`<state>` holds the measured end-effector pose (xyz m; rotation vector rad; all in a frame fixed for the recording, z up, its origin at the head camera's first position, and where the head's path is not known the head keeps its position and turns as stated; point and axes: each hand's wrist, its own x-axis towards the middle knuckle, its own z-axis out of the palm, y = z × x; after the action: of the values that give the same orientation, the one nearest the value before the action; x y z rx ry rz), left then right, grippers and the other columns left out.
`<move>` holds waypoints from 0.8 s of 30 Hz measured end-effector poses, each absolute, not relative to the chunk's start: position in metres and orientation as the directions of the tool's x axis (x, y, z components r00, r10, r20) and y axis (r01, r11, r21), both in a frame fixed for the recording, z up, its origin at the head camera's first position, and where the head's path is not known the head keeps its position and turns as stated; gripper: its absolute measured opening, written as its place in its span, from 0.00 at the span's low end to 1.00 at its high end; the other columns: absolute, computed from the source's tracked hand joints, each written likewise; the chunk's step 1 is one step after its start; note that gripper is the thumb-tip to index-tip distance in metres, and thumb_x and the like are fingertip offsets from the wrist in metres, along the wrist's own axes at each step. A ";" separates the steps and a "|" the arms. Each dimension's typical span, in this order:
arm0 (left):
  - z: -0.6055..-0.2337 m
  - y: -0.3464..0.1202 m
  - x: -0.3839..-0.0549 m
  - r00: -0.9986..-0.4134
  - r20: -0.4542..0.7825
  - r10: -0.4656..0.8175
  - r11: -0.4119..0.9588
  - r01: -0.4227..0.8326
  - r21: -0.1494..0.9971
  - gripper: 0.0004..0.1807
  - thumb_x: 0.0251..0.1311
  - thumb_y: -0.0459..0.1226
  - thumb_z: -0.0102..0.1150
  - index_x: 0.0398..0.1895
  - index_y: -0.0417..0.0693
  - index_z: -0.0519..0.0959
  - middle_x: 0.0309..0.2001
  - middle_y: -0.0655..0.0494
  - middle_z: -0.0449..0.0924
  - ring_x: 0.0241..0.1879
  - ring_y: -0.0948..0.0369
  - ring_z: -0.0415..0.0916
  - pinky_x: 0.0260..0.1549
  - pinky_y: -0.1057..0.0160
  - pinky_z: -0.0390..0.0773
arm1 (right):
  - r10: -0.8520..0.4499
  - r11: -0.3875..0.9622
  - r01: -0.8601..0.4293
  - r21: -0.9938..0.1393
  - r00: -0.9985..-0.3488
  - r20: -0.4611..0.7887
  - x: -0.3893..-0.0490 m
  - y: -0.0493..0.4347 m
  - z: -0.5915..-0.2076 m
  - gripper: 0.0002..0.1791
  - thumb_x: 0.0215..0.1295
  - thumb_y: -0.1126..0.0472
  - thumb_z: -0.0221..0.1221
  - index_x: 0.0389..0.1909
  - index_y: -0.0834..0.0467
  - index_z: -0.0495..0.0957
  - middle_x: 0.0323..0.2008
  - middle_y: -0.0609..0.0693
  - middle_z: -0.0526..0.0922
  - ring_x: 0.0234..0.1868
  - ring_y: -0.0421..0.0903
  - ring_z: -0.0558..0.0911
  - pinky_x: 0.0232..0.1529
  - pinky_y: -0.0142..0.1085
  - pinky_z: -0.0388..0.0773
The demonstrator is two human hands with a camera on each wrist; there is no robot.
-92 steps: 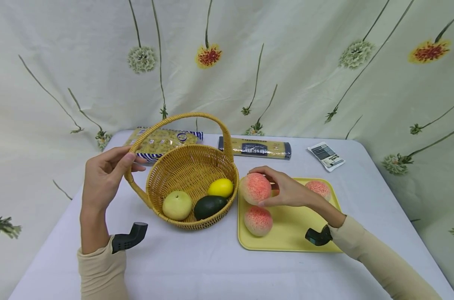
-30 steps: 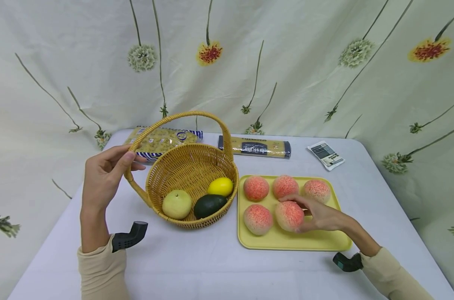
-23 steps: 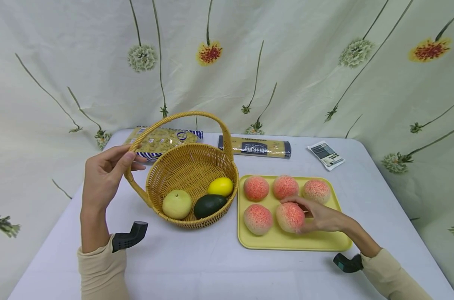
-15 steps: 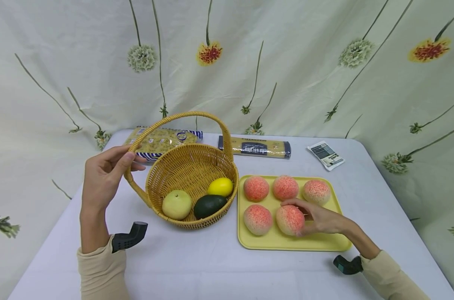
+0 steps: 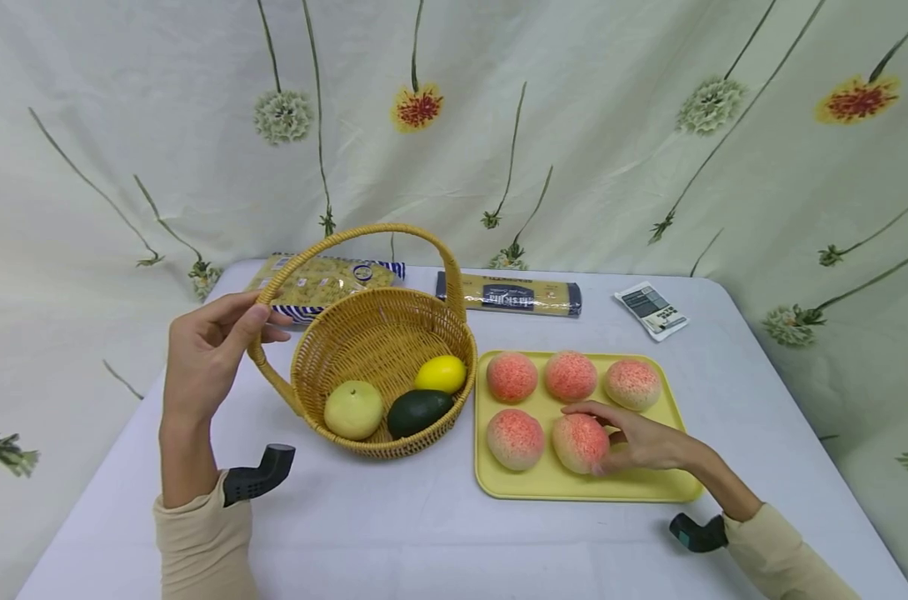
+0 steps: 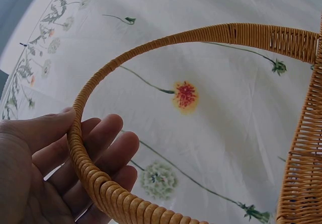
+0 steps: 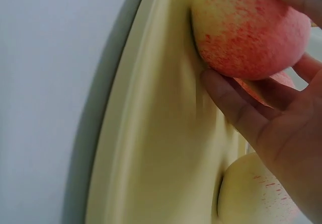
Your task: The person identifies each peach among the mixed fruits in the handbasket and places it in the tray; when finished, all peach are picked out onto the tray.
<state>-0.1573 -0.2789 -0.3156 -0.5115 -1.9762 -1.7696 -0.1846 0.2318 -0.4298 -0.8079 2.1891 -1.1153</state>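
My left hand holds the handle of a wicker basket between thumb and fingers; the left wrist view shows the handle running across them. Inside the basket sit a pale green round fruit, a yellow lemon and a dark green avocado. At the front middle of a yellow tray, my right hand grips a peach, thumb on the near side. In the right wrist view this peach sits low against the tray. Several other peaches lie on the tray.
Behind the basket lies a bag of pasta. A spaghetti pack lies to its right, and a small white packet is at the back right. A flowered cloth hangs behind the white table.
Since the oldest frame, my right hand has carried the peach rightward and nearer, from the tray's back left to its front middle. Lately it has barely moved. My left hand has stayed put.
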 end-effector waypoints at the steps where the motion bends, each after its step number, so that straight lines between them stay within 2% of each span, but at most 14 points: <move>1: -0.316 -0.279 -0.157 -0.837 0.547 -0.016 0.115 0.541 0.833 0.11 0.64 0.24 0.52 0.47 0.34 0.80 0.32 0.57 0.86 0.27 0.64 0.84 0.30 0.74 0.80 | -0.717 0.474 -0.259 -0.841 -0.668 -0.198 -0.185 0.232 -0.430 0.40 0.54 0.57 0.67 0.68 0.55 0.61 0.65 0.58 0.65 0.61 0.56 0.68 0.56 0.49 0.72; 4: -0.316 -0.279 -0.157 -0.840 0.542 -0.026 0.137 0.534 0.835 0.11 0.64 0.25 0.52 0.47 0.34 0.80 0.32 0.58 0.86 0.27 0.64 0.84 0.30 0.74 0.80 | -0.720 0.468 -0.252 -0.847 -0.664 -0.200 -0.185 0.232 -0.429 0.39 0.55 0.58 0.66 0.68 0.56 0.61 0.64 0.57 0.66 0.61 0.56 0.67 0.56 0.47 0.73; 11: -0.316 -0.279 -0.157 -0.845 0.535 -0.027 0.131 0.527 0.839 0.11 0.65 0.25 0.52 0.48 0.34 0.80 0.32 0.57 0.86 0.27 0.65 0.84 0.30 0.74 0.80 | -0.718 0.471 -0.253 -0.845 -0.666 -0.201 -0.185 0.233 -0.427 0.39 0.56 0.57 0.65 0.68 0.56 0.62 0.65 0.56 0.66 0.61 0.46 0.69 0.56 0.40 0.73; 18: -0.315 -0.280 -0.156 -0.838 0.545 -0.025 0.157 0.536 0.830 0.10 0.65 0.26 0.52 0.46 0.35 0.80 0.31 0.57 0.86 0.27 0.64 0.84 0.28 0.74 0.80 | -0.711 0.477 -0.250 -0.842 -0.674 -0.203 -0.186 0.232 -0.427 0.38 0.57 0.56 0.65 0.68 0.56 0.62 0.64 0.56 0.67 0.60 0.49 0.70 0.56 0.39 0.73; 21: -0.315 -0.280 -0.156 -0.844 0.536 -0.034 0.205 0.519 0.830 0.10 0.65 0.27 0.52 0.46 0.35 0.80 0.31 0.58 0.85 0.27 0.65 0.84 0.28 0.74 0.79 | -0.702 0.484 -0.237 -0.842 -0.680 -0.211 -0.186 0.230 -0.427 0.37 0.59 0.55 0.64 0.68 0.56 0.62 0.63 0.56 0.68 0.60 0.54 0.70 0.56 0.41 0.73; 24: -0.312 -0.276 -0.154 -0.837 0.542 -0.080 0.372 0.479 0.795 0.11 0.66 0.30 0.54 0.48 0.37 0.80 0.33 0.66 0.84 0.29 0.69 0.83 0.31 0.76 0.77 | -0.690 0.489 -0.220 -0.844 -0.689 -0.221 -0.185 0.229 -0.425 0.35 0.61 0.55 0.62 0.68 0.58 0.62 0.63 0.57 0.69 0.60 0.57 0.70 0.57 0.47 0.72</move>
<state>-0.1536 -0.2759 -0.3124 -0.3437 -2.1374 -1.4815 -0.1847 0.2295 -0.4252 -0.7475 2.1905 -1.1307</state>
